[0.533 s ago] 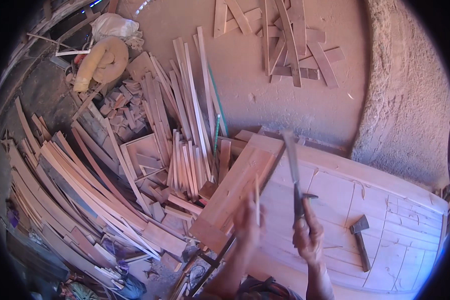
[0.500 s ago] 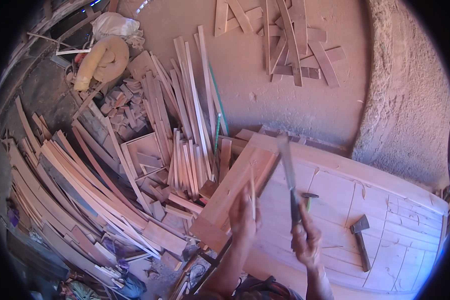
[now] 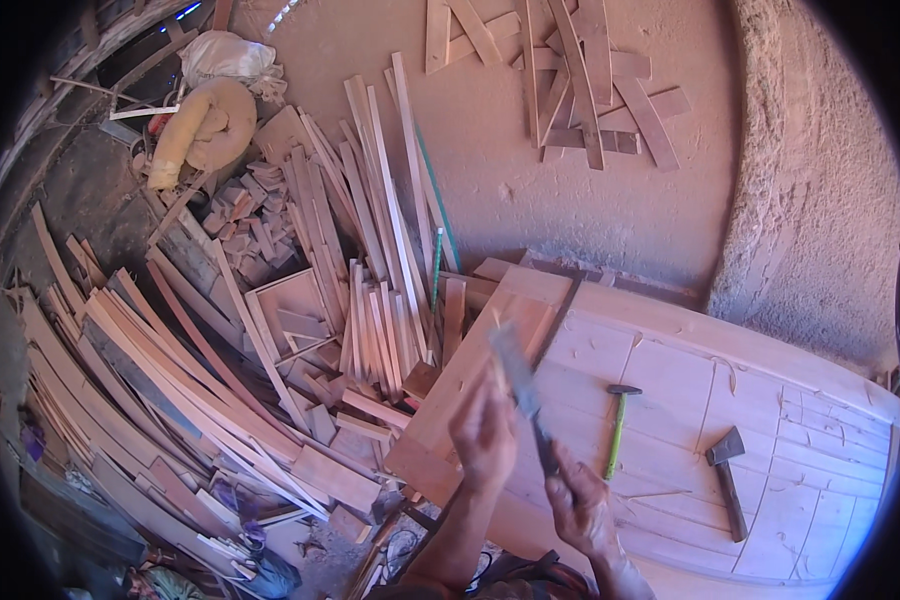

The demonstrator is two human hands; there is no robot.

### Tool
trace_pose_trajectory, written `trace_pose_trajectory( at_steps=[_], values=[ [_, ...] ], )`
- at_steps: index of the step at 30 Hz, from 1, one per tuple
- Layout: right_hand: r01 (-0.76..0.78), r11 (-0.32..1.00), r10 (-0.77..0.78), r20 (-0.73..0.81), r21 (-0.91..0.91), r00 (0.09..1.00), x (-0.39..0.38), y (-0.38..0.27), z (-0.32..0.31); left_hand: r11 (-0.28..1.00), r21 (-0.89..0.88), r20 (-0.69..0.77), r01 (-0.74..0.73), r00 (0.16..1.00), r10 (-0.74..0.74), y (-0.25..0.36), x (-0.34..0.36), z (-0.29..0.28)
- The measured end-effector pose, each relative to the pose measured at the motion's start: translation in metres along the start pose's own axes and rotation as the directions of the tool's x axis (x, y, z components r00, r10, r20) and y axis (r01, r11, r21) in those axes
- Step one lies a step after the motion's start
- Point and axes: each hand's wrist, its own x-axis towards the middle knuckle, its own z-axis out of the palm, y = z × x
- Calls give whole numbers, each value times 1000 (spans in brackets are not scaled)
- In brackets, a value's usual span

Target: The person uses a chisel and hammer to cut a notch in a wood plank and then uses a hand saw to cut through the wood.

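My left hand (image 3: pixel 482 435) is closed around a thin, pale wooden stick (image 3: pixel 498 375), with its upper end pointing up past the fingers. In my right hand (image 3: pixel 580 505) is a chisel (image 3: pixel 515 368), gripped by its dark handle. Its flat blade, blurred by motion, crosses in front of the stick; whether the edge touches the wood I cannot tell. Below both hands lies a large panelled wooden piece (image 3: pixel 660 350). A small hammer (image 3: pixel 618 432) with a green handle rests on it, and a heavier dark-headed hammer (image 3: pixel 727 480) lies farther right.
Long wooden strips (image 3: pixel 200 400) are heaped on the left, and upright battens (image 3: pixel 385 230) lean on the wall behind. Small offcuts (image 3: pixel 245 220) lie piled near a yellowish coiled hose (image 3: pixel 205 130). Several boards (image 3: pixel 590 90) are seen at the top. Curled shavings are scattered over the panels.
My right hand and the chisel have moved left and slightly down, bringing the blade across the stick. The green-handled hammer, partly covered before, now shows fully.
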Motion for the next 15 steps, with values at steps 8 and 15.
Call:
trace_pose_trajectory(
  at_steps=[8, 15],
  values=[
    [-222, 937, 229, 7, 270, 973, 23, 8, -36, 691, -472, 41, 547, 797, -603, 8, 2, -5],
    [-350, 863, 379, -9, 365, 925, -20, 55, -22, 595, -676, 37, 434, 827, -561, -12, 16, -14]
  ],
)
